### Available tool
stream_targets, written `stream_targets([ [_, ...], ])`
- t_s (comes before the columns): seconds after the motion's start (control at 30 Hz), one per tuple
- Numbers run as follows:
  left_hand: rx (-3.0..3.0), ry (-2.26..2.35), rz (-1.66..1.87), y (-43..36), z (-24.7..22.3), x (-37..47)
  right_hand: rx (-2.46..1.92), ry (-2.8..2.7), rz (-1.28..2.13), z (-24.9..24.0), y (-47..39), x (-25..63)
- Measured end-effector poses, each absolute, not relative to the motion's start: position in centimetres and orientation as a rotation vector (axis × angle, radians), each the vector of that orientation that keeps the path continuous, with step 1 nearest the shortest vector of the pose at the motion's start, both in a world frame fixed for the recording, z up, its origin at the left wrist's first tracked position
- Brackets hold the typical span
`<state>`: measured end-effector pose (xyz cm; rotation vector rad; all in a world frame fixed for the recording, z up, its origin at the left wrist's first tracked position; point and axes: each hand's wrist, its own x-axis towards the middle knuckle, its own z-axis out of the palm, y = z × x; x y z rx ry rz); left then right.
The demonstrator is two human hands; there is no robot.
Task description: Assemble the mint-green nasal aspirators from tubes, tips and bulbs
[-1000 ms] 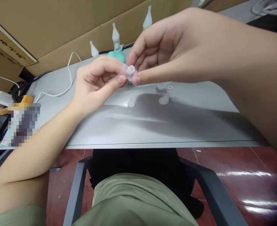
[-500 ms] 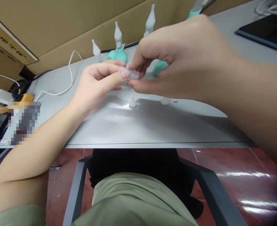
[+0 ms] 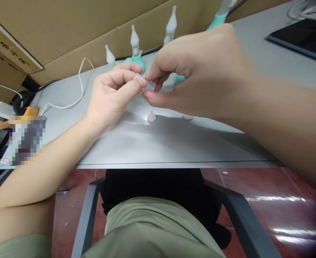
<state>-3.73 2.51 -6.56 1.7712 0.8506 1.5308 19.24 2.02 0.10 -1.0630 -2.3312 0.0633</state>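
Observation:
Over the table, my left hand (image 3: 113, 91) pinches a small clear plastic piece (image 3: 150, 86) between thumb and fingers. My right hand (image 3: 190, 71) grips the same piece from the other side; its fingertips hide part of it. Below them on the tabletop sits a small whitish cap-like part (image 3: 151, 116) with a narrow tip. Another pale part (image 3: 188, 116) lies to its right, partly covered by my right hand. Behind my hands stands a nasal aspirator (image 3: 135, 46) with a white pointed tip and a teal bulb.
More white pointed tips, one at the left (image 3: 110, 55) and one at the right (image 3: 171, 23), stand by the cardboard wall (image 3: 79, 28). A white cable (image 3: 80, 84) crosses the grey table (image 3: 147, 150). A dark flat device (image 3: 302, 39) lies far right.
Both hands and the clear piece have shifted slightly to the left. My right hand now covers more of the pale part on the table.

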Motion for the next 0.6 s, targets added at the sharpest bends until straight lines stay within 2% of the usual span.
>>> stream_targets([
  [0.3,1.962,0.882,1.539,2.4,-5.7,-3.9,-0.971,-2.296,0.236,-0.2,2.0,19.5],
  [0.5,2.213,0.776,1.609,2.6,-5.4,-4.3,-1.051,-2.359,0.135,1.5,2.4,20.5],
  [0.6,2.274,0.916,1.504,2.4,-5.3,-4.7,-1.108,-2.257,0.151,2.3,2.6,21.2],
])
